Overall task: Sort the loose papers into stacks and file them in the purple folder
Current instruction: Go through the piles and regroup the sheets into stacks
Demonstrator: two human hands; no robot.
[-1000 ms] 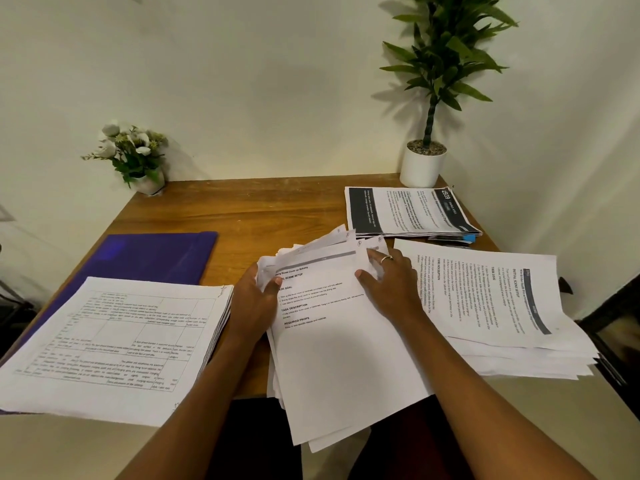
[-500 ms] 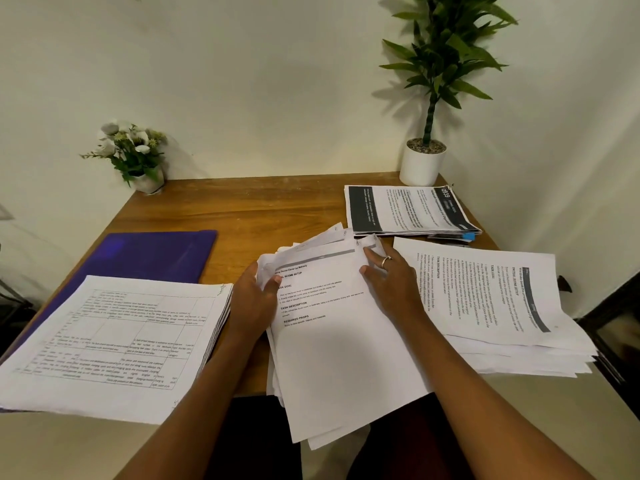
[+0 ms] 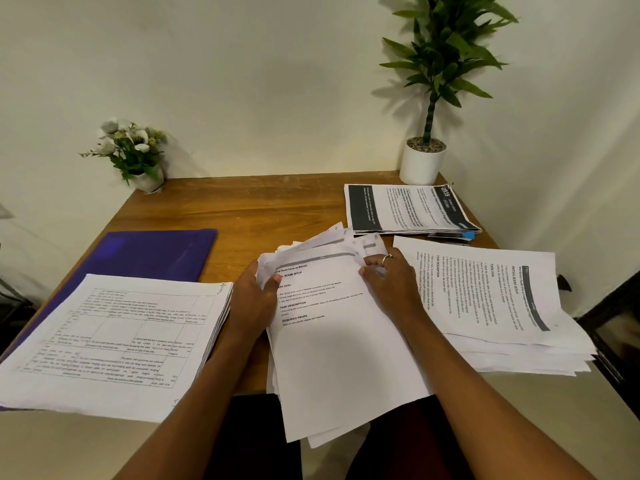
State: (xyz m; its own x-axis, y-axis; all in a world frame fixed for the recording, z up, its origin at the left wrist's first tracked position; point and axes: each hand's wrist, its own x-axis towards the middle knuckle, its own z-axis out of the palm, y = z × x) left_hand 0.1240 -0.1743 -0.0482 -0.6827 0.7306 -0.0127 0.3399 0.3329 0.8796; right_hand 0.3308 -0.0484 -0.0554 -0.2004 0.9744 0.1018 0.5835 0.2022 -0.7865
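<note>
You're gripping the loose papers at the left edge with your left hand, thumb on top, right hand pinching the far corner sheets. Pile's running lengthwise away from you, near end overhanging the table, purple folder sitting off left.

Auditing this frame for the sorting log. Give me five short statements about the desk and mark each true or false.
1. The left hand and the right hand both grip the middle bundle of papers. True.
2. The purple folder lies at the right of the desk. False: it lies at the left, partly under the table-printed stack.
3. A ring shows on the right hand. True.
4. The tall plant stands at the far left corner. False: its white pot stands at the far right.
5. The dark-banded stack lies just in front of the white pot. True.
</note>
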